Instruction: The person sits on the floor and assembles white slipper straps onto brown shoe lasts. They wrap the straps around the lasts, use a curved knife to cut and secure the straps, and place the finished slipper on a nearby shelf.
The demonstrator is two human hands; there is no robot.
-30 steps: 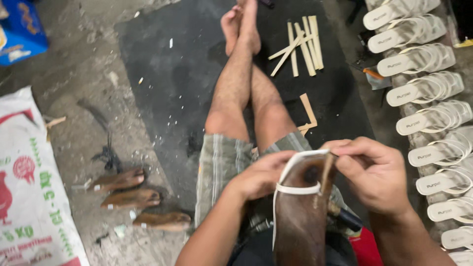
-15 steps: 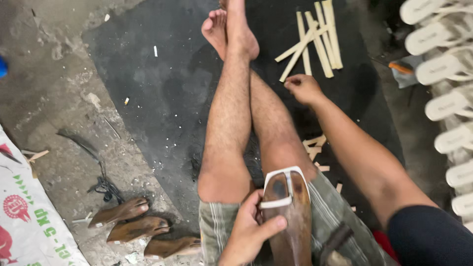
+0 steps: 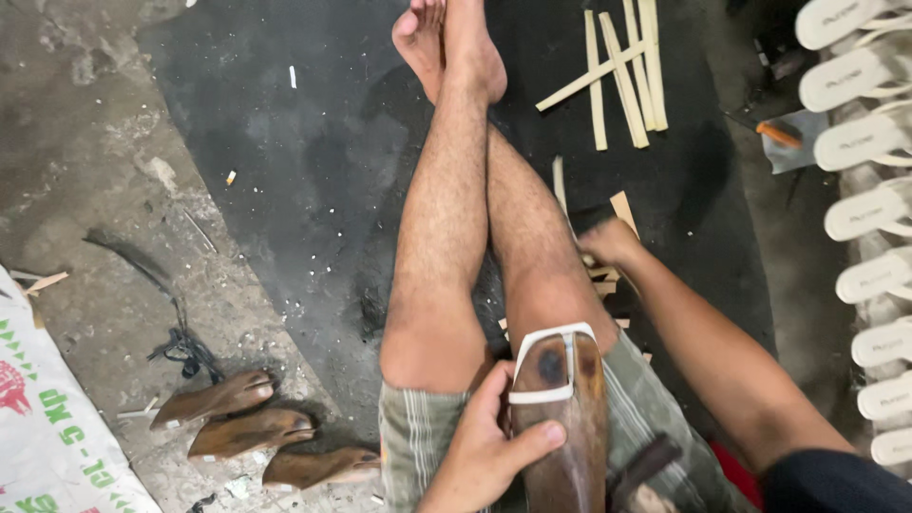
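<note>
- Wooden sandal last rests on the lap, a white strap fitted over its toe end; left hand, fingers wrapped round it, holds it.
- Right hand is down at the wooden strips beside the knee; fingers blurred, grip unclear.
- Progress: strap mounted. Three bare lasts lie on the floor; finished white sandals in a row at right.

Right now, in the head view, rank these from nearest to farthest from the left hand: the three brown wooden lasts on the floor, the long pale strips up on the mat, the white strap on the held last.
1. White strap: under the left hand.
2. Three wooden lasts: floor, left.
3. Pale strips: upper right.
</note>
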